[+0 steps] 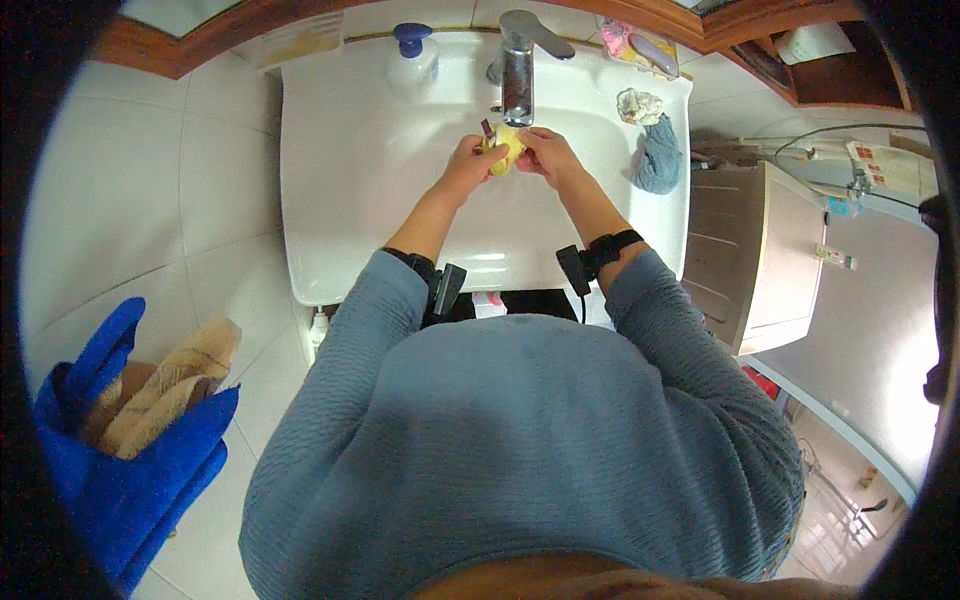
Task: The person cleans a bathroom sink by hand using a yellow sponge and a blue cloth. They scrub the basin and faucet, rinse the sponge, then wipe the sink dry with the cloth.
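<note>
Under the spout of the chrome faucet [517, 82], a small yellow item [509, 147], perhaps cloth, is between my two hands. A narrow dark piece [487, 129] sticks up at its left end. My left hand [471, 165] grips the yellow item from the left, thumb across its front. From the right, my right hand [551, 154] pinches its edge with curled fingers. Both hands are above the white washbasin [375, 187]. Whether water is running cannot be made out.
A pump bottle [412, 64] with a blue top stands at the back left. On the right rim lie a blue-grey cloth [658, 159] and a crumpled whitish cloth [640, 106]. Behind them sits a soap dish [637, 49]. Blue towels [127, 480] hang at left; a cabinet [780, 259] stands right.
</note>
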